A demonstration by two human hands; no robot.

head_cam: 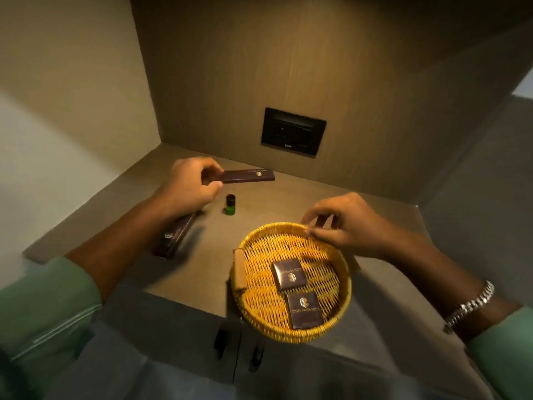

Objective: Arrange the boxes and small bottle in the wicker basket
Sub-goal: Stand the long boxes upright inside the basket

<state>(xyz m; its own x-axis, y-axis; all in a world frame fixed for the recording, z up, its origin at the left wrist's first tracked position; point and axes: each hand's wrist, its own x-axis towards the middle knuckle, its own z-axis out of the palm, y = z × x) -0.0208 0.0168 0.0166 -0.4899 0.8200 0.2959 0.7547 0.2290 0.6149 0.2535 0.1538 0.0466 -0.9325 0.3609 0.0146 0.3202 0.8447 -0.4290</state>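
Left hand [191, 184]: I see it in the upper middle of the frame, its fingers [215, 185] clamped on the near end of a long dark box [245, 176] at the back of the bench [184, 272].
Right hand [343, 223]: it hangs over the far rim of the basket [259, 319], right of centre; fingers pinched together near the rim, and I cannot tell whether they grip it.
Basket: round wicker, lower centre, sitting at the bench's front edge.
Inside basket: two small dark boxes, one [289, 274] mid-floor, the other [305, 310] just beside it toward the near rim.
Second long box [174, 236]: lying on the bench under my left forearm, blurred.
Bottle [230, 204]: small, green, upright on the bench between the two long boxes, outside the basket.
Wall socket [292, 131]: black panel, upper centre.
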